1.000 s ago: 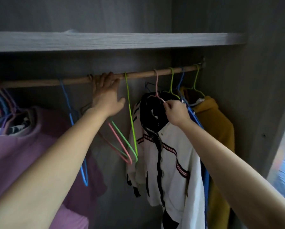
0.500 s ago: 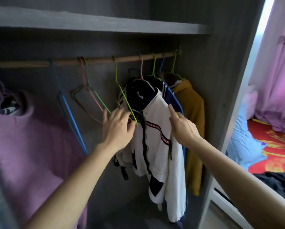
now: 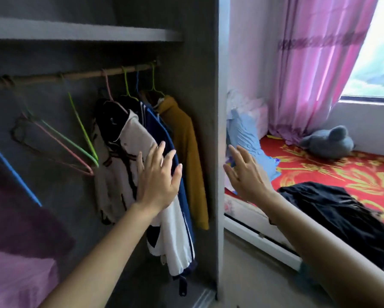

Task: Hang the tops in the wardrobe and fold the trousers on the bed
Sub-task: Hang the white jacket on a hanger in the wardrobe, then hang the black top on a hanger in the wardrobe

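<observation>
A white jacket with black trim (image 3: 124,156) hangs from the wooden rod (image 3: 79,75) in the wardrobe, next to a navy top (image 3: 164,138) and a mustard hoodie (image 3: 186,147). My left hand (image 3: 157,176) is in front of the white jacket with its fingers spread and straight, holding nothing. My right hand (image 3: 246,174) is raised past the wardrobe's side panel (image 3: 211,130), fingers straight and empty. A dark pile of clothes (image 3: 333,210) lies on the bed (image 3: 320,170) at the right.
Empty green and pink hangers (image 3: 79,143) and a blue hanger (image 3: 11,170) dangle left of the jacket. A purple garment (image 3: 19,241) fills the lower left. A shelf (image 3: 79,33) runs above the rod. A blue pillow (image 3: 246,138), a grey plush toy (image 3: 328,141) and pink curtains (image 3: 315,63) are by the bed.
My view has swung right toward the bed. My left hand moved off the green hanger to the jacket's front. My right hand left the jacket and passed the wardrobe's side panel.
</observation>
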A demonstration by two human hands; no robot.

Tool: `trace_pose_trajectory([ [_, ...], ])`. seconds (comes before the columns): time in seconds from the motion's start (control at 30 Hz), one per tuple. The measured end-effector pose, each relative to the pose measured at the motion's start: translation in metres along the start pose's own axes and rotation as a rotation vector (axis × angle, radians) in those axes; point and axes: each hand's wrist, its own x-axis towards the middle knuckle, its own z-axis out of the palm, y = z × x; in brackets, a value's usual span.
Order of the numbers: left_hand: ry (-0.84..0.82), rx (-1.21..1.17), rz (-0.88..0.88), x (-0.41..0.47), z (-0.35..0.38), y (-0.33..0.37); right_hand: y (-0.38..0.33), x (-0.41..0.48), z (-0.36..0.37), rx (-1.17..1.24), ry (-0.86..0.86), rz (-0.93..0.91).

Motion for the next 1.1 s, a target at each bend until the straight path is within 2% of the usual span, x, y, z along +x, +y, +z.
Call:
trace_pose_trajectory([
  [0.17, -0.029, -0.102, 0.101, 0.019, 0.041, 0.125, 0.109, -0.046, -0.075, -0.088, 0.083, 0.176],
  [0.3, -0.179, -0.168, 0.145, 0.009, 0.102, 0.242, 0.209, -0.117, -0.133, -0.225, 0.086, 0.238],
  [0.43, -0.347, -0.179, 0.217, -0.014, 0.166, 0.362, 0.309, -0.206, -0.179, -0.331, 0.039, 0.383],
  [0.57, -0.427, -0.233, 0.308, -0.027, 0.204, 0.457, 0.392, -0.279, -0.212, -0.381, -0.062, 0.585],
  [0.67, -0.463, -0.221, 0.404, -0.027, 0.231, 0.505, 0.442, -0.313, -0.227, -0.398, -0.088, 0.679],
  [0.83, -0.548, -0.241, 0.461, -0.025, 0.29, 0.551, 0.505, -0.338, -0.219, -0.404, -0.173, 0.8],
  [1.1, -0.716, -0.241, 0.487, 0.009, 0.43, 0.6, 0.624, -0.294, -0.188, -0.456, -0.366, 0.838],
])
